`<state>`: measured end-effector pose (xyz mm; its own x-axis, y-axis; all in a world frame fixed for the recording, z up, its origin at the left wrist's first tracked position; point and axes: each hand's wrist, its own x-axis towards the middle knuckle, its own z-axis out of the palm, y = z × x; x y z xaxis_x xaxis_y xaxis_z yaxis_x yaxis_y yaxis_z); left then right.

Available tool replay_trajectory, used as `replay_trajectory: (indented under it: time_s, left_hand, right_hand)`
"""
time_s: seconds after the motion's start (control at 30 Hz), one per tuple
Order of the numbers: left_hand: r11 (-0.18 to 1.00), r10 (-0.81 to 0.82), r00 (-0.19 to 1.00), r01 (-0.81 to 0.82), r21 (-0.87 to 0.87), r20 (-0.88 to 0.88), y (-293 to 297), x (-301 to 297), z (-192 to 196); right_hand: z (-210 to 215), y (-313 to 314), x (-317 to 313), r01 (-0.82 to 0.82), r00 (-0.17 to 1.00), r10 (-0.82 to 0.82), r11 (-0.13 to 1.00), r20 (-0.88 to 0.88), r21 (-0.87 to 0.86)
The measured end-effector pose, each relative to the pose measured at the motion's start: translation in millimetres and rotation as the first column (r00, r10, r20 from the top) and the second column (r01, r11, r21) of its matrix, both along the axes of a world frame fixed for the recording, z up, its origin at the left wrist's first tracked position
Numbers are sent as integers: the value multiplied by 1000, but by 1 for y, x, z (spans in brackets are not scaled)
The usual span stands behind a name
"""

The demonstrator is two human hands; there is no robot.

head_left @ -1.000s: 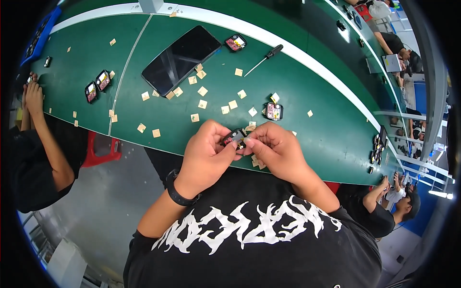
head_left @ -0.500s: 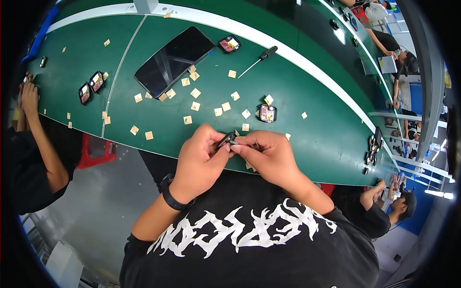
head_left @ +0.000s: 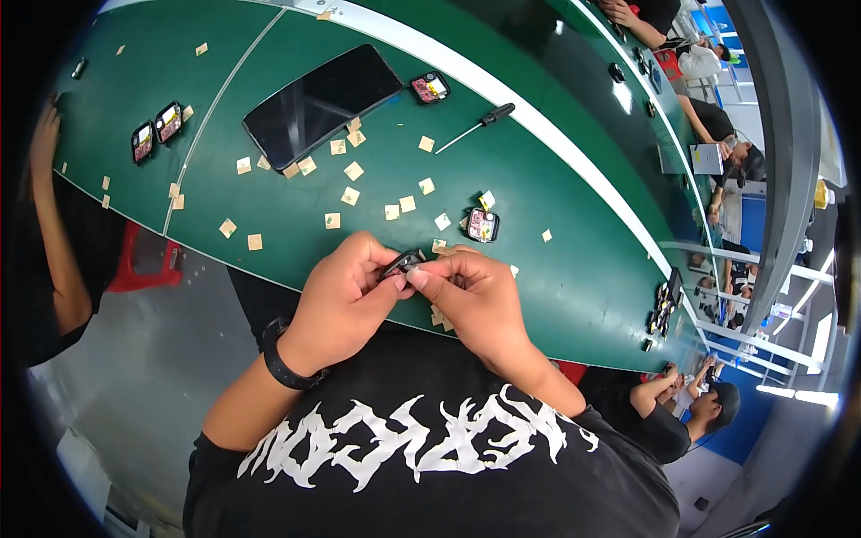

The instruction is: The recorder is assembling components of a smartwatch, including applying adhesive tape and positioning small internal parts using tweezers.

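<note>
My left hand [head_left: 336, 296] grips a small black device housing [head_left: 401, 263] by its side, thumb and fingers closed round it, a little above the table's near edge. At the same housing, my right hand [head_left: 480, 309] has thumb and forefinger pinched together against its face; whatever lies between those fingertips is too small and covered to name. Just beyond my hands rests a similar open black housing [head_left: 482, 225] with a pink and white inside. Small beige square pieces [head_left: 408, 204] lie scattered around, some beside my right fingers.
A large black phone-like slab [head_left: 323, 106] lies on the green table [head_left: 296, 202]. Beyond are a screwdriver [head_left: 475, 128] and another open housing [head_left: 430, 87]. Two more housings [head_left: 168, 122] sit left of the table seam. A co-worker's arm [head_left: 58, 224] reaches in at left; others sit at right.
The whole view has shifted, so the table's things sit a little further left. My hands keep their hold on the housing, with only slight finger movement.
</note>
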<state>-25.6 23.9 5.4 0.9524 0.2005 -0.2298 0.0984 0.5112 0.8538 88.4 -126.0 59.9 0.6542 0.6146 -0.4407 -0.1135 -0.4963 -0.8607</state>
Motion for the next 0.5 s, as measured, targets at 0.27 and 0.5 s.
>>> replay_trajectory:
  time_s: [0.27, 0.5]
  left_hand:
    - [996, 80, 996, -81, -38, -34, -5, 4, 2]
    - [999, 35, 999, -35, -41, 6, -1, 4, 2]
  right_hand:
    - [-11, -5, 2, -3, 998, -2, 997, 59, 75]
    - [-15, -4, 0, -73, 961, 47, 994, 274, 87]
